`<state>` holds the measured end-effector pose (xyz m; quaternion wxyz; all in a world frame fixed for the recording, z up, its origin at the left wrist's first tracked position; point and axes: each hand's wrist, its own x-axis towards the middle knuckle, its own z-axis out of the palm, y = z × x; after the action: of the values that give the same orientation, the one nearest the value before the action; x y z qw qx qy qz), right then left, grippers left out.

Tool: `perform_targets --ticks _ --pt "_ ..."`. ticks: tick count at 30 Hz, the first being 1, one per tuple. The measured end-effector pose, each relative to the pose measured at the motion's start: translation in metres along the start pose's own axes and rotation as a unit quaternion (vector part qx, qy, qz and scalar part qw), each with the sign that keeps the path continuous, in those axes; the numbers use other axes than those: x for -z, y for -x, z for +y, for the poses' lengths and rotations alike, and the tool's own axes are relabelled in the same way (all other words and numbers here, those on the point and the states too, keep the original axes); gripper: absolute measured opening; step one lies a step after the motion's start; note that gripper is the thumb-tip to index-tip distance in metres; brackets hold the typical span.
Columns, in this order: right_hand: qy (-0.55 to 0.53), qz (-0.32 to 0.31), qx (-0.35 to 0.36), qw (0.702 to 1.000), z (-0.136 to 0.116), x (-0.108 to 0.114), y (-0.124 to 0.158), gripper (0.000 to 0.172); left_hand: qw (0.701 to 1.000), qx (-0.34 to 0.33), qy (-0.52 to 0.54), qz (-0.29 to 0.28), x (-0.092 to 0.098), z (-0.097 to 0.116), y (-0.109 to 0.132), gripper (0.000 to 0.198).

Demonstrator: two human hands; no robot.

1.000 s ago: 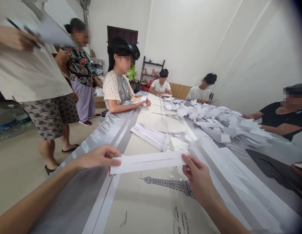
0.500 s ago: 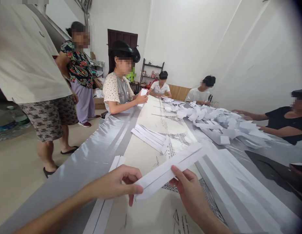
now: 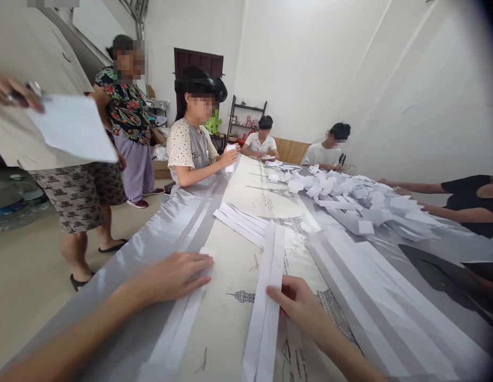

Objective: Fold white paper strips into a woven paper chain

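Observation:
My right hand (image 3: pixel 300 302) holds a long folded white paper strip (image 3: pixel 262 323) at its right edge, with the thumb on top and the other fingers behind it. The strip points away from me, and a lengthwise fold line shows on it. My left hand (image 3: pixel 178 273) lies stretched across another white paper strip (image 3: pixel 170 334) near the table's left side, covering part of it. Its fingers are extended over the paper. Just beyond my hands, a small stack of folded strips (image 3: pixel 240 223) rests on the printed tablecloth.
A large heap of white paper pieces (image 3: pixel 350 196) covers the table's far right. Long paper sheets (image 3: pixel 369 297) lie at the near right. Several people sit around the table. At the left, a standing person holds a white sheet (image 3: pixel 73 127); another person stands behind.
My left hand has let go of the held strip and moved left onto the other strip. My right hand has turned its strip lengthwise and lowered it. A standing person's hand with a sheet has appeared.

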<state>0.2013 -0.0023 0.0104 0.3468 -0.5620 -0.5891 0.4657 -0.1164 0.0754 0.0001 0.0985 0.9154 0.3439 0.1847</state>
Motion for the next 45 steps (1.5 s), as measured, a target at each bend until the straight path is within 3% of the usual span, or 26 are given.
perform_targets --ticks 3,7,11,12,16,24,35,45 --pt "0.102 -0.027 0.037 0.994 0.003 -0.004 0.001 0.034 0.998 -0.025 -0.037 -0.033 -0.018 0.013 -0.001 0.050" --pt "0.272 0.047 0.095 0.956 0.020 -0.011 0.002 0.014 0.997 -0.021 -0.070 0.000 -0.039 0.027 -0.002 0.057" --pt "0.357 0.119 0.184 0.908 0.037 -0.014 -0.001 0.069 0.997 -0.017 -0.075 0.000 -0.045 0.032 -0.001 0.058" --pt "0.377 0.108 0.207 0.896 0.039 -0.014 -0.002 0.071 0.997 -0.018 -0.071 0.006 -0.045 0.032 -0.001 0.058" --pt "0.417 -0.004 0.269 0.868 0.038 -0.015 -0.002 0.050 0.998 -0.019 -0.065 0.015 -0.043 0.032 -0.001 0.056" --pt "0.408 -0.063 0.289 0.864 0.026 -0.031 -0.004 0.047 0.997 0.003 -0.034 0.076 -0.047 0.040 -0.015 0.048" --pt "0.375 -0.052 0.292 0.878 0.016 -0.031 -0.015 0.043 0.995 -0.053 -0.067 0.049 -0.050 0.037 -0.021 0.047" --pt "0.410 -0.049 0.324 0.851 0.024 -0.031 -0.045 0.057 0.996 -0.038 -0.060 0.049 -0.050 0.041 -0.021 0.050"
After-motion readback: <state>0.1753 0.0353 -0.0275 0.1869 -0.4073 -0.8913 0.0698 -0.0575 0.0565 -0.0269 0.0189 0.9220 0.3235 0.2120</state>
